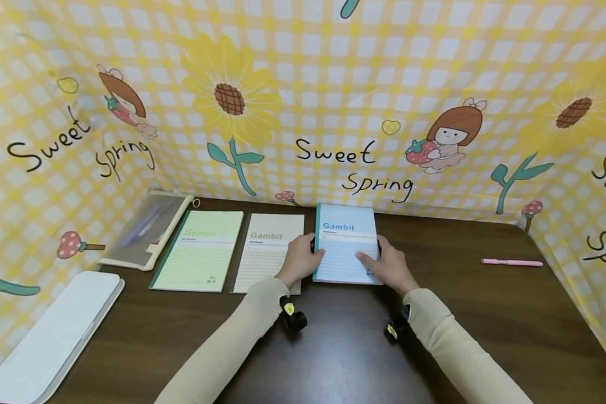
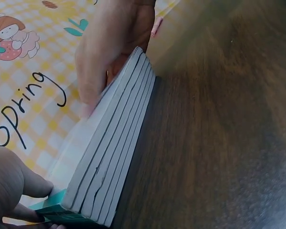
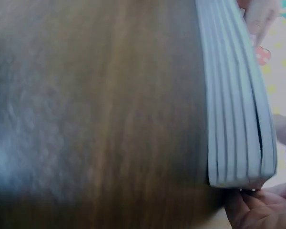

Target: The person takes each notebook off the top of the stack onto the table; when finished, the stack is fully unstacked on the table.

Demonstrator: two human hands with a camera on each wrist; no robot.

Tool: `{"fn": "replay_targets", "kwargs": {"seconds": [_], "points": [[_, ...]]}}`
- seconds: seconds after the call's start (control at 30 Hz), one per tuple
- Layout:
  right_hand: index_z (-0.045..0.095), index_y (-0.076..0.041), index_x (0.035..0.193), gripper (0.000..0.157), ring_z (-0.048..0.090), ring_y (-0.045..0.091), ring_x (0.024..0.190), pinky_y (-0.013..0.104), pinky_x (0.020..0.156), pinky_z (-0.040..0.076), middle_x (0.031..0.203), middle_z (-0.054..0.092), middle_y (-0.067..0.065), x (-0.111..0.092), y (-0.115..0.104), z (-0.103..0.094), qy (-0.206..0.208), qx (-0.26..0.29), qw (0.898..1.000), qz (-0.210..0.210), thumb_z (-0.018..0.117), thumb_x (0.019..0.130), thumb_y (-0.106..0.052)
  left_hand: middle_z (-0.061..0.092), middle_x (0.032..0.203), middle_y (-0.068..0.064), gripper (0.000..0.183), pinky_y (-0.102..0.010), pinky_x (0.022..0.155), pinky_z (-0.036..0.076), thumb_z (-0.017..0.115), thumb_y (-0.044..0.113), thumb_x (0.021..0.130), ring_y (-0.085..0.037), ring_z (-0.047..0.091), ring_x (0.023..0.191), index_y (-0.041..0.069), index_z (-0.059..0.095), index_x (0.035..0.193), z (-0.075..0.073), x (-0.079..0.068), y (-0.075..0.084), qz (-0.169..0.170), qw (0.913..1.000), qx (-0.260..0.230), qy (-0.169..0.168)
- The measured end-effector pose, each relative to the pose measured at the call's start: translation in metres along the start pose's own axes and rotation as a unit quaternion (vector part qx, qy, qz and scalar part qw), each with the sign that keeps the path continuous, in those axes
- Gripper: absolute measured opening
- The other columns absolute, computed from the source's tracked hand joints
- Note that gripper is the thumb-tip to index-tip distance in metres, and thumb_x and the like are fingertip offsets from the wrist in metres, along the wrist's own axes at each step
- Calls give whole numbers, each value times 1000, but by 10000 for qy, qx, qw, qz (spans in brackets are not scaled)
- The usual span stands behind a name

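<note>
A stack of several notebooks (image 1: 345, 258), the top one with a blue "Gambit" cover and a teal spine, lies at the back middle of the table. My left hand (image 1: 302, 259) grips its spine side, thumb over the cover. On the opposite side my right hand (image 1: 391, 265) holds the stack, its thumb also on the cover. The layered page edges (image 2: 105, 143) show in the left wrist view, with the left hand (image 2: 12, 183) at the near corner. In the right wrist view, the right hand (image 3: 264, 210) is at the stack's lower corner.
Left of the stack lie a beige notebook (image 1: 267, 252), partly behind my left hand, and a green notebook (image 1: 199, 252). Farther left are a mesh zip pouch (image 1: 146, 230) holding pens and a white case (image 1: 55, 336). A pink pen (image 1: 512, 262) lies at right. Patterned cloth (image 1: 323, 112) borders the table.
</note>
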State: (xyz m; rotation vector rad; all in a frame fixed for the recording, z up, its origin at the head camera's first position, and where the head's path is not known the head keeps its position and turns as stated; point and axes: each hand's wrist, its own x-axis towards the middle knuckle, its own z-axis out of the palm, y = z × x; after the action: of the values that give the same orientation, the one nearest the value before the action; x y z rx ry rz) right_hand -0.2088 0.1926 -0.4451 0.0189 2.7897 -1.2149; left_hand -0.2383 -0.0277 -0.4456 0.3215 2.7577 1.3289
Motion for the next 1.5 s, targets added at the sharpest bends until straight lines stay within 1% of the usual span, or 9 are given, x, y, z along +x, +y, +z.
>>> {"fn": "replay_targets", "kwargs": {"seconds": [0.17,0.4,0.5,0.8,0.93,1.07,1.2,1.33,1.5], "points": [[33,-1,147,69,53,39,122,53,99,44,141,49,25,-2,-3,-1,200,-87,9996,191,62,94,-34,67,101,-21,44,-39,74,53,61,13,94,-28,63,83,-8,54,131,2,0,2,-11,9999,-104,-73],[45,1,140,54,54,38,122,51,97,46,136,54,24,-3,-7,-5,424,-74,9974,575,62,95,-25,65,118,-22,48,-43,91,53,61,14,94,-31,63,108,-8,50,136,5,2,-1,-34,9996,-252,-110],[51,2,136,49,57,36,119,50,96,48,132,59,23,-2,-8,-9,592,-37,9956,729,63,94,-21,64,118,-22,46,-44,92,52,60,14,94,-33,62,110,-7,51,135,4,2,-2,-7,9995,-283,-114],[57,2,131,48,57,37,117,49,93,50,125,63,24,-8,3,-26,1086,149,9874,1139,68,90,-20,64,118,-22,44,-45,93,52,60,8,94,-33,62,111,-5,52,135,6,4,-3,92,9996,-271,-71],[59,4,127,47,61,37,108,46,87,52,120,64,25,-8,7,-26,1217,175,9856,1161,69,89,-23,65,116,-22,44,-44,91,52,61,7,92,-33,62,109,-5,53,134,6,7,-4,39,9998,-193,52],[61,6,120,44,63,32,95,41,78,53,110,64,23,-3,9,-27,1248,118,9842,1254,70,88,-24,64,118,-22,45,-44,92,52,62,9,92,-34,62,111,-5,52,134,7,8,-6,30,9997,-222,36],[61,5,117,38,61,22,81,31,67,52,99,63,15,-1,12,-27,1161,915,9785,1441,70,88,-19,63,119,-23,45,-46,93,51,62,8,92,-34,61,112,-5,52,134,6,7,-8,-45,9997,-229,96],[59,5,117,36,59,14,72,25,62,50,91,63,9,-8,15,-31,1164,1900,9618,1591,68,89,-15,63,118,-24,44,-46,93,51,62,8,91,-35,61,111,-6,53,132,5,5,-10,-42,9997,-159,174],[54,7,124,41,59,9,67,25,61,51,83,63,1,-28,25,-59,1153,2384,9509,1602,65,92,-16,63,118,-24,44,-46,92,51,62,8,91,-36,61,110,-7,53,132,3,6,-10,34,9998,-146,144]]}}
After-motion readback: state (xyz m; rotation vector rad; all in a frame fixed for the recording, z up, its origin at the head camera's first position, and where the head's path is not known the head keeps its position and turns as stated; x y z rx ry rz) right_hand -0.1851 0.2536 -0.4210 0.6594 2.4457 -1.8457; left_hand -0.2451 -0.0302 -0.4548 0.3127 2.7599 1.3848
